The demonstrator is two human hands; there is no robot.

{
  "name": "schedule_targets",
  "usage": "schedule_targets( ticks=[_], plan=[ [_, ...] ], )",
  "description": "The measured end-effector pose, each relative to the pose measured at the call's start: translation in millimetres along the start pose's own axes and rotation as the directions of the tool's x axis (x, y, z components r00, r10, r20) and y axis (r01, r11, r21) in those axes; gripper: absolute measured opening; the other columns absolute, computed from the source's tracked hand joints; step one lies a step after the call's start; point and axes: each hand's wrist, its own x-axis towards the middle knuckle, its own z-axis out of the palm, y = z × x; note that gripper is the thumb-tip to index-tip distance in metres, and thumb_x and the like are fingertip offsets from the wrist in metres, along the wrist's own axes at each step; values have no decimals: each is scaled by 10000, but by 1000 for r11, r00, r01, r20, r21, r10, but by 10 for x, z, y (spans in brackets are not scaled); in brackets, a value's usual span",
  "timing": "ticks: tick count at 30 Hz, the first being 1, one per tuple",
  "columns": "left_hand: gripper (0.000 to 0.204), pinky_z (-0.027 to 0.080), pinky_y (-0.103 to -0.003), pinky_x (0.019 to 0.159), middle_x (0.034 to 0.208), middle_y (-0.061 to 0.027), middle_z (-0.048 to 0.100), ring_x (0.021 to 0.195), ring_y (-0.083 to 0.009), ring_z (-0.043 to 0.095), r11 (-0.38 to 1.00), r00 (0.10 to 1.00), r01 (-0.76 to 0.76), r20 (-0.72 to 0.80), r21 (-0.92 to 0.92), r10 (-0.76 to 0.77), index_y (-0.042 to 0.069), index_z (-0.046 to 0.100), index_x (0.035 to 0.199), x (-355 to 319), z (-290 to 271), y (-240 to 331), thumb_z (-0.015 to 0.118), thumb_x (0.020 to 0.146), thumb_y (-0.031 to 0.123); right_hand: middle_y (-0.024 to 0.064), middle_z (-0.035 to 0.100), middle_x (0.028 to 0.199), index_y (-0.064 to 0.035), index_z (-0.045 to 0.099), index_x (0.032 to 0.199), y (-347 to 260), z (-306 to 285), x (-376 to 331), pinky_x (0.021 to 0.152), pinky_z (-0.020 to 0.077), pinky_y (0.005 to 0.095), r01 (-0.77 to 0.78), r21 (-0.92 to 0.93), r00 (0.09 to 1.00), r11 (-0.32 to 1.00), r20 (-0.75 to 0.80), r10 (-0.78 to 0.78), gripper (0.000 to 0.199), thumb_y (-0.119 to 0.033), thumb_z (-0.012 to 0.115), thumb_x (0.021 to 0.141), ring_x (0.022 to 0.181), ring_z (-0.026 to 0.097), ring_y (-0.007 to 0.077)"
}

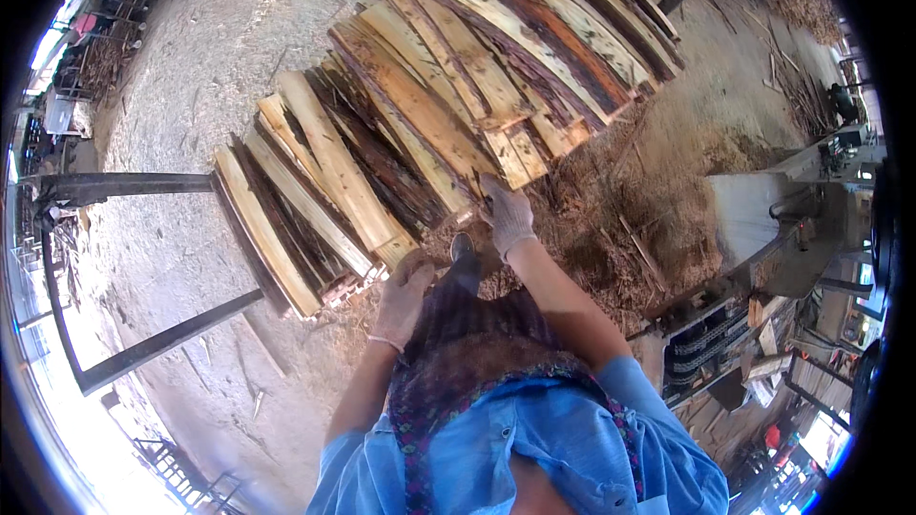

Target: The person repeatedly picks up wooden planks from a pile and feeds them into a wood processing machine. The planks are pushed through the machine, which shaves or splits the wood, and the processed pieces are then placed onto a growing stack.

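Two gloved hands reach the wood slabs (pixel 382 143) stacked on a metal rack (pixel 124 181) in front of you. Your left hand (pixel 405 291) cups the end of a low plank, fingers curled. Your right hand (pixel 506 215) lies flat on a higher end, fingers spread. They look stiff, heavy and splintery, so grip the cut ends. Pale wood, dark bark edges.

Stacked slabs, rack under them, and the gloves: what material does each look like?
Stacked slabs: raw sawn wood, unfinished; pale cut faces, dark bark strips along the edges.
Rack: probably steel, dark and dull; straight thin bars, possibly painted or rusted.
Gloves on the left hand and right hand: thin pale fabric or rubber-like knit, worn; too blurred to tell which.
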Motion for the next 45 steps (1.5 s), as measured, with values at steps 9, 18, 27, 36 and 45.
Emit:
schedule_targets(
  ticks=[9,18,27,36,45],
  plan=[
    [601,559,-352,1043,1393,-138,682,1241,-225,673,994,999,-21,30,-107,24,-8,512,1556,335,-179,469,663,1085,333,-2,636,974,-110,727,1164,-560,194,-410,673,583,388,-454,227,878,862,-53,477,318,-350,817,975,783,615,144],
    [696,575,-460,1051,1327,-155,690,1236,-304,675,751,936,196,349,-631,49,69,544,1505,1096,173,776,745,1002,506,75,660,908,-113,647,1164,-528,-12,-1515,648,533,360,-758,220,598,615,613,517,602,-689,505,1061,744,626,195],
    [493,609,-350,929,1114,-117,730,1017,-214,725,800,985,-61,93,-597,145,3,520,1442,1818,275,-215,726,997,59,89,721,1095,-46,632,1358,-208,-671,-1015,799,558,369,-312,-460,803,831,340,490,609,-577,597,1063,936,673,211],
    [508,588,-334,937,1195,-91,702,1059,-189,691,935,991,28,130,-353,19,16,499,1469,391,398,483,712,1027,146,137,723,1195,46,594,1393,-613,225,-527,915,566,336,-242,-233,815,942,478,328,693,-486,756,980,1055,710,225],
    [851,582,-348,958,1308,-107,688,1142,-196,689,946,941,-324,113,31,319,31,337,1615,-272,645,589,789,898,107,112,698,1206,86,483,1477,-970,170,-1025,954,560,328,74,-32,739,997,673,-33,837,-366,858,880,1059,670,172]
  ],
)
